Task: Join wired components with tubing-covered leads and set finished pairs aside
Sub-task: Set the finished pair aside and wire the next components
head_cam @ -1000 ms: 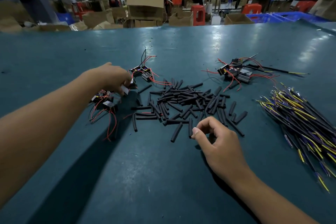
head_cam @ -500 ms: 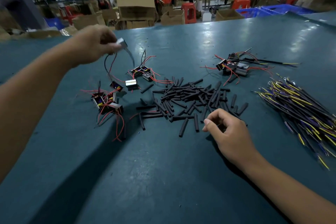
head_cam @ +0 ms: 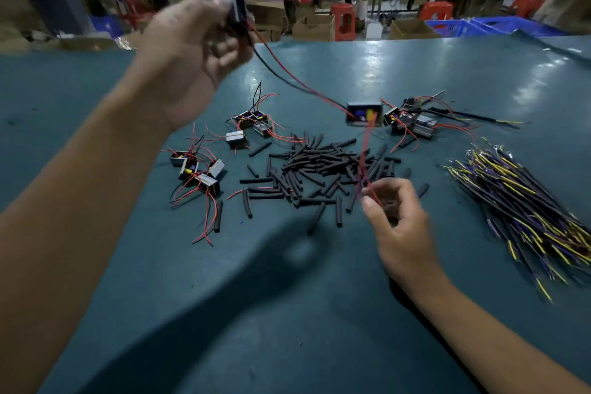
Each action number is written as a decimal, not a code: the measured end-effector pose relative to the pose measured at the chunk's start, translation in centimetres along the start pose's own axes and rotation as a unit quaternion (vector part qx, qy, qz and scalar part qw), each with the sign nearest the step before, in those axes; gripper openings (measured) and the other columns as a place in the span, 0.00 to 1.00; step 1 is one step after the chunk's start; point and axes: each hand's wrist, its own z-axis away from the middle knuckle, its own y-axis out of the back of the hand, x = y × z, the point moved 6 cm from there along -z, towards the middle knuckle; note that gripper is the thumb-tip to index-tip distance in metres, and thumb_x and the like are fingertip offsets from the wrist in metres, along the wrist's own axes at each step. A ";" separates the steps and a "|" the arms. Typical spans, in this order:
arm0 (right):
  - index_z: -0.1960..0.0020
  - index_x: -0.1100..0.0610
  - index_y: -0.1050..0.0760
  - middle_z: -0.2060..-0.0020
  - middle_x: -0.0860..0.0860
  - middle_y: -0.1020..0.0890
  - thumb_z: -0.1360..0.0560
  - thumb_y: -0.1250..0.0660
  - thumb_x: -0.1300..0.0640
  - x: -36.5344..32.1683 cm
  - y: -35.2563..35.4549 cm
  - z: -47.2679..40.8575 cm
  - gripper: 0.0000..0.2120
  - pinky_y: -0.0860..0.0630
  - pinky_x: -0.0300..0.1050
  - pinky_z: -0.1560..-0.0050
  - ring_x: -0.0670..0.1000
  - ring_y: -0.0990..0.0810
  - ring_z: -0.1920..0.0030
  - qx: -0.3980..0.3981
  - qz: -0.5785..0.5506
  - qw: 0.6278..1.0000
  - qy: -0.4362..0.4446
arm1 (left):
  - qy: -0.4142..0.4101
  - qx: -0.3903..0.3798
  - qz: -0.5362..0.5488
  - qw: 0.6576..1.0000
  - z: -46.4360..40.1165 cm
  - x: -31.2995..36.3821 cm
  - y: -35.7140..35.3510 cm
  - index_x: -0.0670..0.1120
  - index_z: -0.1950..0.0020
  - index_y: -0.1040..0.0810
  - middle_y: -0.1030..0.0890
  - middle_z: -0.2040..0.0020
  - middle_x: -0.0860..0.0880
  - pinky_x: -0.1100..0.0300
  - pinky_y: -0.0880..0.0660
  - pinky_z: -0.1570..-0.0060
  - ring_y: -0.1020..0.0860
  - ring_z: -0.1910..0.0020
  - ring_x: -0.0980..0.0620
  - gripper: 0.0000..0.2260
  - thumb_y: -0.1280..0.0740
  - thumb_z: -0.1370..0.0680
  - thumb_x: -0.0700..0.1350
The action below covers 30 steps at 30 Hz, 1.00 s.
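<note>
Since the earlier frame your left hand (head_cam: 195,41) has lifted higher above the tubing pile (head_cam: 323,173), its grip clamped on a blurred component (head_cam: 235,0); a second component (head_cam: 364,113) now dangles on its wires beyond the pile. Your right hand (head_cam: 396,217), at the pile's near edge, has its grip pinched on a red lead (head_cam: 364,157). Steady that lead before sleeving it. Motion blur hides the held component's detail, and whether tubing sits under your right fingers is unclear. The striped wire bundle (head_cam: 524,211) lies right of the pile on the counter (head_cam: 287,313).
</note>
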 end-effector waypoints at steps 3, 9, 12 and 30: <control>0.41 0.44 0.30 0.48 0.40 0.21 0.23 0.37 0.47 -1.1 2.1 -0.1 0.11 0.25 0.38 0.46 0.43 0.20 0.48 0.099 -0.072 0.991 0.056 | 0.088 -0.004 0.044 0.995 4.5 -5.3 -1.3 0.39 0.39 0.26 0.22 0.56 0.45 0.63 0.21 0.60 0.19 0.60 0.52 0.10 0.41 0.19 0.38; 0.46 0.51 0.23 0.53 0.48 0.18 0.25 0.28 0.55 0.1 1.3 -0.8 0.09 0.18 0.40 0.55 0.46 0.17 0.52 -0.031 -0.033 0.999 -0.013 | 0.188 0.025 0.155 0.970 11.3 -12.8 -1.1 0.40 0.46 0.24 0.19 0.57 0.41 0.57 0.18 0.57 0.16 0.56 0.43 0.12 0.34 0.29 0.36; 0.50 0.51 0.21 0.55 0.47 0.16 0.25 0.27 0.63 0.1 1.1 -0.8 0.09 0.21 0.32 0.56 0.40 0.17 0.59 -0.093 0.043 0.995 -0.018 | 0.196 -0.031 0.073 0.977 13.1 -13.6 0.3 0.41 0.48 0.21 0.17 0.53 0.38 0.54 0.19 0.50 0.17 0.50 0.39 0.14 0.27 0.32 0.36; 0.28 0.51 0.29 0.33 0.43 0.25 0.25 0.29 0.58 -0.1 0.8 -0.9 0.26 0.39 0.38 0.29 0.45 0.31 0.30 -0.294 0.316 0.895 0.110 | -0.077 -0.146 -0.569 0.805 15.4 -11.4 3.3 0.50 0.37 0.21 0.23 0.39 0.57 0.60 0.32 0.35 0.27 0.37 0.56 0.18 0.27 0.24 0.54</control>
